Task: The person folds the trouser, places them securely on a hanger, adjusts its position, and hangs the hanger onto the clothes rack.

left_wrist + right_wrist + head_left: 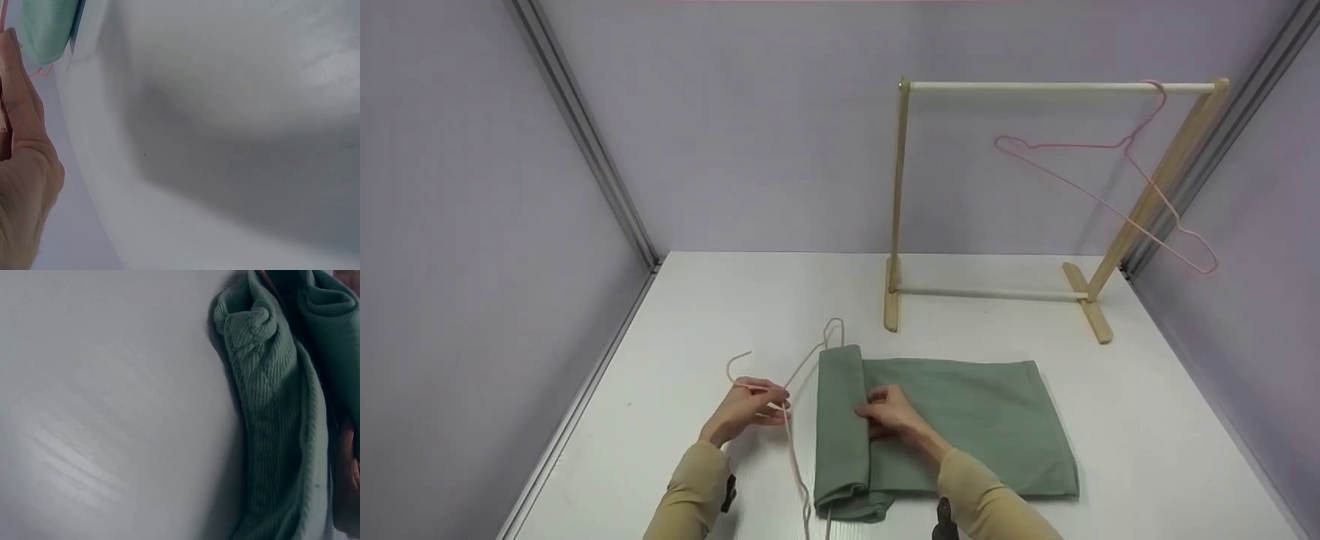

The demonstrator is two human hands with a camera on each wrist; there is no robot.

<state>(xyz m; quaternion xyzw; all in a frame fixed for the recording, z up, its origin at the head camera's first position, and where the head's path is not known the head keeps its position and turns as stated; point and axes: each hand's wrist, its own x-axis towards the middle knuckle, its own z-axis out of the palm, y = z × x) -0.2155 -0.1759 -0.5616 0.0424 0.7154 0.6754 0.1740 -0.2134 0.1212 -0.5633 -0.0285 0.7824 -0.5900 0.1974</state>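
My left hand (748,409) pinches a pink hanger (793,450) near the base of its hook, left of a green cloth (975,420). The hanger stands tilted up from the table, and its lower bar is hidden inside the cloth's folded left strip (841,427). At that strip's right edge, my right hand (896,415) grips the fold between thumb and fingers. The right part of the cloth lies flat. In the right wrist view, the cloth's layered near end (275,410) shows beside part of my right hand (347,495).
Behind the cloth stands a wooden rack (898,187) with a white top rail (1035,88). A second pink hanger (1080,189) hangs from the rail's right end. Grey-white walls (750,135) enclose the white table (660,420) at the back and sides.
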